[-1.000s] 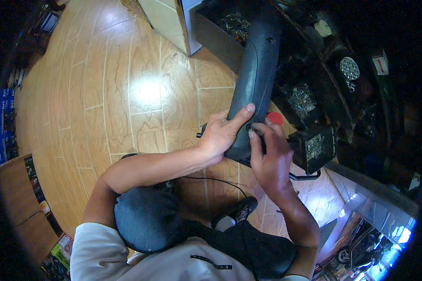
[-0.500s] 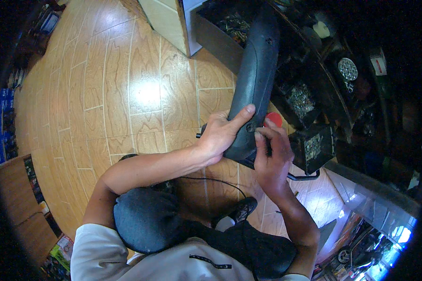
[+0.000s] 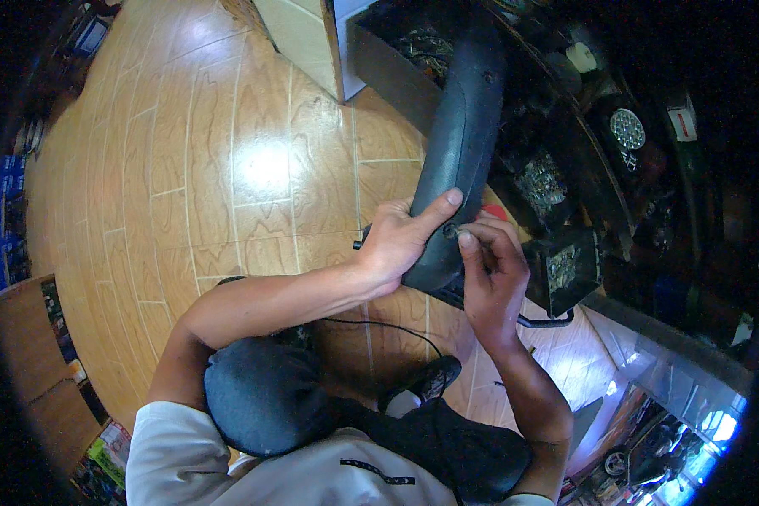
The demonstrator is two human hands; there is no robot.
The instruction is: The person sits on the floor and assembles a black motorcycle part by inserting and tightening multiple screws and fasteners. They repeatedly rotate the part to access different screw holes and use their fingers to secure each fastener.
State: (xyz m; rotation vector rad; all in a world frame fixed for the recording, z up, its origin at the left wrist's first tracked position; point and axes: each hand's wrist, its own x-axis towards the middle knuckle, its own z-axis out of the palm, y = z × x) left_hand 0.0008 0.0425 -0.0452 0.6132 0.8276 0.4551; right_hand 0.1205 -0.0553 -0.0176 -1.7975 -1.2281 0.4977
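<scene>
A long, rounded black cover (image 3: 460, 143) with recessed screw holes leans away from me, its near end at my hands. My left hand (image 3: 401, 239) is wrapped round its lower left side, thumb lying on top. Close by the lower screw hole (image 3: 450, 230), my right hand (image 3: 493, 266) is closed, with thumb and forefinger pinched together at the hole's right edge. Whatever the pinch holds, if anything, is too small to make out. Behind those fingers a red round thing (image 3: 494, 211) shows only in part.
To the right stand dark bins of small metal hardware, one a black box (image 3: 563, 268) near my right wrist. An open drawer (image 3: 396, 63) of loose parts is at the far end. A thin black cable (image 3: 388, 325) crosses the tiled floor (image 3: 253, 202) by my shoe (image 3: 438, 377).
My right hand has shifted slightly, its fingertips rising to the screw hole and its fingers covering more of the red thing. The left hand keeps its hold on the black cover.
</scene>
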